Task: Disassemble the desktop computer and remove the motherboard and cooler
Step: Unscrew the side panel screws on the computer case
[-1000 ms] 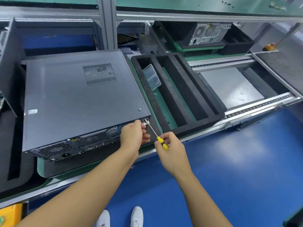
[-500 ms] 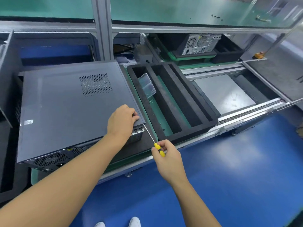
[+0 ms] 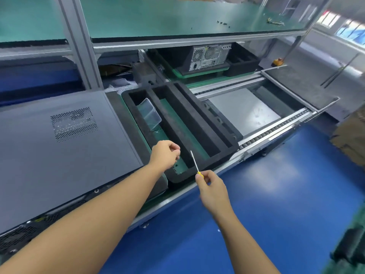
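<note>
The desktop computer (image 3: 59,147) lies flat on its side at the left end of the conveyor bench (image 3: 262,138). Its grey side panel with the perforated vent faces up, and its port-lined rear face runs along the bench's near edge. The panel is closed over the case, so the motherboard and cooler are out of sight and we judge the job to be at its opening step, freeing the cover.

Just right of the case's near right corner, our left hand (image 3: 165,155) hovers above the near end of the black foam tray (image 3: 219,135). Its fingertips are drawn together against the thumb as though pinching something small. We cannot tell whether a screw is actually there. The place suggests one is meant to drop into the tray's left compartment, where a clear plastic box (image 3: 149,113) sits toward the far end.

Our right hand (image 3: 212,187) pinches the yellow handle of a thin screwdriver (image 3: 195,164) off the bench's near edge. The shaft points up and away, clear of both case and tray, likely parked so the tip does not catch while the other hand works.

Beyond the tray, a second computer (image 3: 209,56) stands at the bench's far edge, under a green-matted shelf (image 3: 177,18).
</note>
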